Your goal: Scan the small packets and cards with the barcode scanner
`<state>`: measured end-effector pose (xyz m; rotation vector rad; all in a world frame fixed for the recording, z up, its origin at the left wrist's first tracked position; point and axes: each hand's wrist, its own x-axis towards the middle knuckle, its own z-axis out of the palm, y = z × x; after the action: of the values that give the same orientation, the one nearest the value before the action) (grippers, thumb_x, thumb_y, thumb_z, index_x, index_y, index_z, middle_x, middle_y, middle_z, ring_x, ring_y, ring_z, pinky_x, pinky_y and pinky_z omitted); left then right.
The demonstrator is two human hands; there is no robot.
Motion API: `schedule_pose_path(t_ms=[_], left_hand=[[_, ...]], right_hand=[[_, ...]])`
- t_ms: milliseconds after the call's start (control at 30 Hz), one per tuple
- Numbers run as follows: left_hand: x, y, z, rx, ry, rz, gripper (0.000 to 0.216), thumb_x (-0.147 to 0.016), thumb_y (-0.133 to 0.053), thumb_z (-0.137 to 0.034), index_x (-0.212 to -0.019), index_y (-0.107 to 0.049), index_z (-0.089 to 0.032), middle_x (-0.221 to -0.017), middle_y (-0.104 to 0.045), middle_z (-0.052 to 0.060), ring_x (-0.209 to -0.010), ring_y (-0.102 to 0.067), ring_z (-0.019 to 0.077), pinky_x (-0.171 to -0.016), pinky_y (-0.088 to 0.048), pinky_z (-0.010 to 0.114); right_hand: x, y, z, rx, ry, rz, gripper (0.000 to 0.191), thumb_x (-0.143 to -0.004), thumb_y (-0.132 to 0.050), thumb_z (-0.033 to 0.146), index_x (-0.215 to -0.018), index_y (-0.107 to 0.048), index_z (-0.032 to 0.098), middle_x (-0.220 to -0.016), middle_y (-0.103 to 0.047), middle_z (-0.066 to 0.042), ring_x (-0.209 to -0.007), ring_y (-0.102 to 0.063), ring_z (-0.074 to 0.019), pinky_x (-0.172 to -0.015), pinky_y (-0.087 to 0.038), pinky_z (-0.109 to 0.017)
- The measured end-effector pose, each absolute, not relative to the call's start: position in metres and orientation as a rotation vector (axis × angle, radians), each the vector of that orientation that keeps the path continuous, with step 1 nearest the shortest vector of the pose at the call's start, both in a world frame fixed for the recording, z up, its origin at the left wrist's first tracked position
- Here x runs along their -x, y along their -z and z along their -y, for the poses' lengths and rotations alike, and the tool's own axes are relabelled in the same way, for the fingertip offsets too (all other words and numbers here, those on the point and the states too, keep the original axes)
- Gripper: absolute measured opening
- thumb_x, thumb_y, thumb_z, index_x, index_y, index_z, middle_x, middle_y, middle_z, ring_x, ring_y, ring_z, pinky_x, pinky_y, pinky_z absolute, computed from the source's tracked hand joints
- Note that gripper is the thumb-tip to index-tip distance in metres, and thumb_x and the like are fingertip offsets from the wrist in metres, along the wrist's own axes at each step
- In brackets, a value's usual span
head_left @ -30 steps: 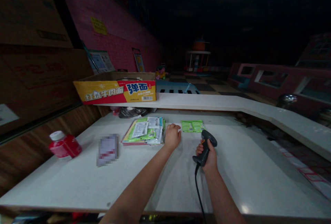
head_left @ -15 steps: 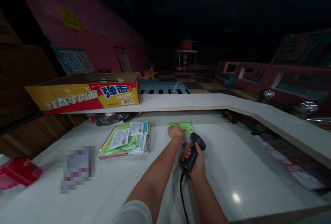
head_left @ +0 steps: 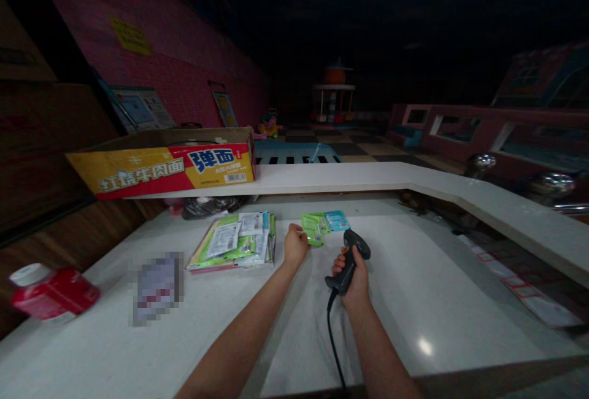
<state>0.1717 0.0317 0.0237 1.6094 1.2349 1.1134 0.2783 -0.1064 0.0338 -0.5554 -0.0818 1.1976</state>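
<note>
My right hand (head_left: 356, 276) is wrapped round the grip of a dark grey barcode scanner (head_left: 348, 264), its head up and its black cable running down toward me. At its upper left, my left hand (head_left: 295, 247) has its fingers closed at the left edge of a small green packet (head_left: 312, 231). Behind that packet part of another green one shows, and a blue packet (head_left: 337, 220) lies to the right. Left of my left hand is a stack of green, white and blue packets (head_left: 237, 242) on the white counter (head_left: 405, 301).
A noodle carton (head_left: 221, 162) stands on the raised white ledge (head_left: 331, 179) along the back. On the left are a red bottle (head_left: 55, 294) with a white cap and a blurred-out item (head_left: 159, 288). A black plastic bag (head_left: 211, 205) sits under the ledge.
My left hand has moved left and toward me, with the green packet shifted and turned. The blue packet now shows. The scanner has moved slightly right and stays in my right hand.
</note>
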Motion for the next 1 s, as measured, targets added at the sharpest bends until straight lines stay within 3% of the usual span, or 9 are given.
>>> schedule_pose_path(t_ms=[100, 233, 367, 567, 800, 1000], left_hand=[[-0.146, -0.011, -0.012, -1.498, -1.16, -1.125, 0.019, -0.077, -0.057, -0.021, -0.096, -0.055, -0.018, -0.064, -0.062, -0.001, -0.061, -0.063, 0.0161, -0.058, -0.052, 0.026], [-0.139, -0.006, 0.0, -1.381, -1.248, -0.953, 0.012, -0.077, -0.055, -0.027, -0.086, -0.051, -0.019, -0.07, -0.061, 0.0, -0.064, -0.062, 0.0154, -0.057, -0.055, 0.028], [-0.143, -0.01, 0.001, -1.339, -1.318, -0.972, 0.009, -0.077, -0.052, -0.024, -0.084, -0.048, -0.02, -0.069, -0.056, -0.002, -0.062, -0.059, 0.014, -0.055, -0.055, 0.027], [-0.143, -0.005, -0.001, -1.396, -1.377, -1.005, 0.008, -0.079, -0.048, -0.021, -0.086, -0.048, -0.02, -0.07, -0.055, -0.001, -0.064, -0.058, 0.0151, -0.055, -0.054, 0.028], [-0.145, -0.004, -0.003, -1.381, -1.38, -1.029, 0.008, -0.08, -0.045, -0.018, -0.087, -0.046, -0.021, -0.078, -0.057, 0.0, -0.07, -0.06, 0.0151, -0.058, -0.055, 0.028], [-0.141, -0.012, -0.001, -1.593, -1.429, -1.265, 0.008, -0.077, -0.048, -0.013, -0.08, -0.05, -0.021, -0.071, -0.057, 0.002, -0.07, -0.059, 0.0181, -0.068, -0.052, 0.032]], right_hand=[[-0.278, -0.035, 0.107, 0.523, -1.236, 0.022, 0.031, -0.073, -0.073, 0.044, -0.079, -0.055, 0.02, -0.053, -0.05, 0.007, -0.041, -0.045, -0.0058, -0.037, -0.04, -0.015], [-0.276, -0.038, 0.112, 0.547, -1.277, 0.041, 0.029, -0.075, -0.073, 0.042, -0.08, -0.056, 0.019, -0.052, -0.05, 0.006, -0.04, -0.044, -0.0053, -0.036, -0.039, -0.014], [-0.27, -0.045, 0.119, 0.633, -1.309, 0.102, 0.03, -0.074, -0.075, 0.041, -0.08, -0.057, 0.017, -0.051, -0.051, 0.006, -0.039, -0.043, -0.0045, -0.035, -0.037, -0.013], [-0.254, -0.063, 0.127, 1.041, -1.286, 0.27, 0.037, -0.074, -0.074, 0.05, -0.078, -0.056, 0.017, -0.047, -0.054, 0.004, -0.036, -0.046, -0.0075, -0.032, -0.036, -0.016], [-0.237, -0.087, 0.162, 1.361, -1.074, 0.631, 0.041, -0.072, -0.072, 0.055, -0.082, -0.053, 0.02, -0.045, -0.055, 0.006, -0.033, -0.048, -0.0096, -0.031, -0.036, -0.018], [-0.235, -0.094, 0.187, 1.434, -1.02, 0.718, 0.04, -0.073, -0.069, 0.056, -0.081, -0.053, 0.02, -0.045, -0.053, 0.007, -0.033, -0.048, -0.0099, -0.031, -0.036, -0.019]])
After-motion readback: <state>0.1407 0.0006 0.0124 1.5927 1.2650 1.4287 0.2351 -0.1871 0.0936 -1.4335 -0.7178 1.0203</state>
